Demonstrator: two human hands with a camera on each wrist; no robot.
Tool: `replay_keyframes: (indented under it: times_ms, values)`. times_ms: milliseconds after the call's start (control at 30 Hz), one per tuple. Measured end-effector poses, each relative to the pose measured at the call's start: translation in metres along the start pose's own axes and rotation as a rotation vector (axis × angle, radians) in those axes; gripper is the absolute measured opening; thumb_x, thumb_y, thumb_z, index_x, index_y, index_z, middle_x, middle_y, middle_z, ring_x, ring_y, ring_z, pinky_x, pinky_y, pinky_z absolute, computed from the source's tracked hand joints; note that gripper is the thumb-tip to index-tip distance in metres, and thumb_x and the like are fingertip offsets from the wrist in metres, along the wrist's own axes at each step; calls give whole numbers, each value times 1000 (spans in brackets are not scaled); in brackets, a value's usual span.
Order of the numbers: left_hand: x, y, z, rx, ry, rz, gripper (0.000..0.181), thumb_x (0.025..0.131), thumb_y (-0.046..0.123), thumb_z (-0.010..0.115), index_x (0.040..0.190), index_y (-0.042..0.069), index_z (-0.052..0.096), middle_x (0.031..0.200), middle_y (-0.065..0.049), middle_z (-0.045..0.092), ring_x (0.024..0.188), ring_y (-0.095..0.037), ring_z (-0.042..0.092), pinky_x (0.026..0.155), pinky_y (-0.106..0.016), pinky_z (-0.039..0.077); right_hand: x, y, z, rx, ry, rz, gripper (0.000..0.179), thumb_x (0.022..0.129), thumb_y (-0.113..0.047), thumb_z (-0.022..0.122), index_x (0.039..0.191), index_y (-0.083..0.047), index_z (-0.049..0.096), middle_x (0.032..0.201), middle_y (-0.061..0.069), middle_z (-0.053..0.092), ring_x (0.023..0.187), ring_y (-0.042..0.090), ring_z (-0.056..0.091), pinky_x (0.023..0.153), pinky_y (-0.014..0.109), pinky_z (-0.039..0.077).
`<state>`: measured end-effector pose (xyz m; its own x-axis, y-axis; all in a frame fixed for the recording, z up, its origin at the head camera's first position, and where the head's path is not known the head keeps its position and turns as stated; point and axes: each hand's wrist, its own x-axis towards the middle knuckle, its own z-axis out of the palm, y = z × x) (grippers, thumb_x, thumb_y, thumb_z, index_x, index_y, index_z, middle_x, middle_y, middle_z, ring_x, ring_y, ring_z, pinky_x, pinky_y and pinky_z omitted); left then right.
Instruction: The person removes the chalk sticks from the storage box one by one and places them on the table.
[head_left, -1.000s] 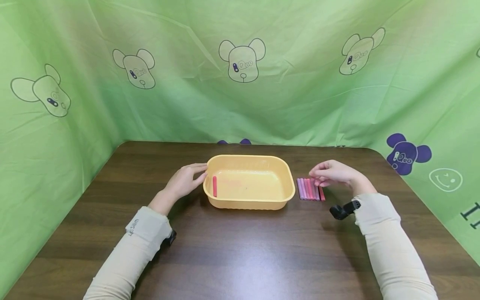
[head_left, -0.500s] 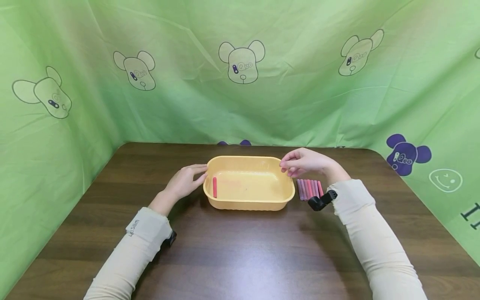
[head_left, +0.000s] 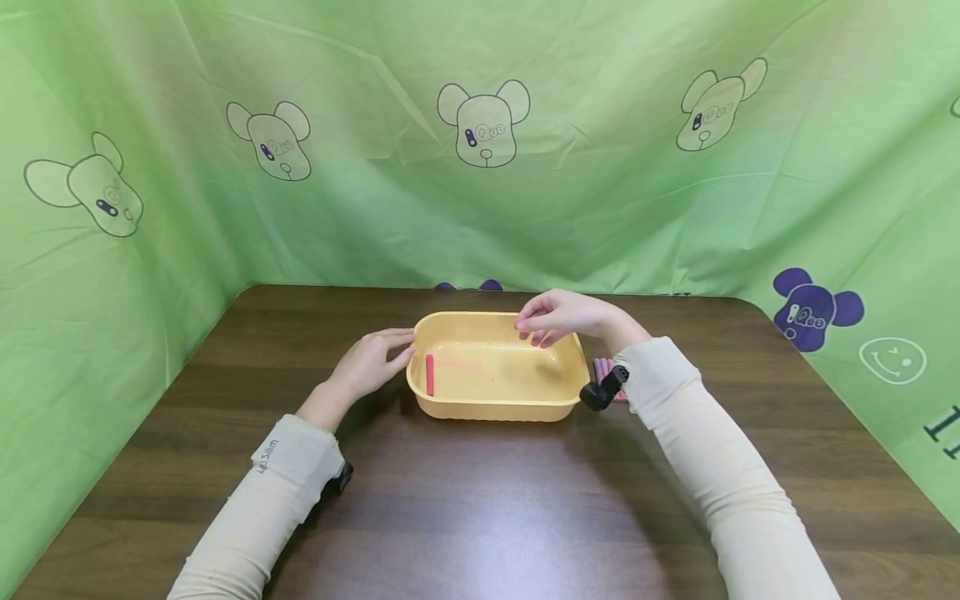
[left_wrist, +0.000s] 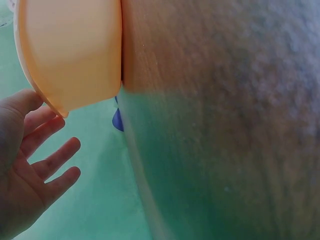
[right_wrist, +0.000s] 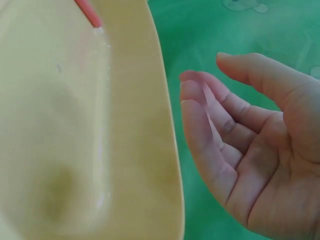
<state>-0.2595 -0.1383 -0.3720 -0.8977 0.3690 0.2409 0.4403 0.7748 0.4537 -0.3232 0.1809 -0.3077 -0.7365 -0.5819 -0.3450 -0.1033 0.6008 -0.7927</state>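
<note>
A yellow rectangular basin [head_left: 498,410] with rounded corners stands on the table. Inside it, along the left wall, lies a slim red stick [head_left: 430,375], seen also in the right wrist view. My left hand [head_left: 363,365] touches the basin's left rim with thumb and fingertips; in the left wrist view its other fingers spread loosely. Over the back right rim hovers my right hand [head_left: 558,318], fingers bent softly, thumb apart. The right wrist view shows nothing between its fingers. Pink and purple sticks [head_left: 602,371] lie right of the basin, largely hidden behind the right wrist camera and sleeve.
The dark wooden table [head_left: 450,500] extends in front of the basin and to both sides. A green cloth [head_left: 360,200] printed with bear heads hangs behind and beside it. A black wrist camera [head_left: 603,389] sits low by the basin's right end.
My right hand has left the row of sticks and moved left over the basin's back right rim. The left hand, the basin and the red stick inside it stay put.
</note>
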Motion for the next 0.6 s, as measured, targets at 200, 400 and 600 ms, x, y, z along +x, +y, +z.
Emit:
replay_keyframes:
  times_ms: [200, 400, 600]
  values:
    - [0, -1, 0, 6, 6, 11, 36, 94, 20, 55, 126, 4, 59, 131, -12, 58, 124, -28, 53, 106, -44, 42, 15, -8, 8, 9, -43, -8, 31, 92, -17, 55, 113, 5, 55, 96, 5, 66, 80, 10, 62, 77, 25, 55]
    - [0, -1, 1, 7, 9, 14, 36, 94, 21, 55, 126, 4, 59, 131, -12, 58, 124, -28, 53, 106, -44, 42, 30, -11, 16, 3, -82, -6, 31, 92, -16, 54, 113, 6, 55, 96, 4, 66, 80, 11, 63, 78, 26, 55]
    - [1, -2, 2, 10, 14, 19, 36, 94, 21, 54, 126, 4, 59, 131, -12, 58, 124, -28, 53, 106, -44, 41, 45, -13, 23, 1, -122, -13, 30, 93, -16, 54, 113, 6, 56, 96, 4, 66, 78, 9, 63, 78, 26, 56]
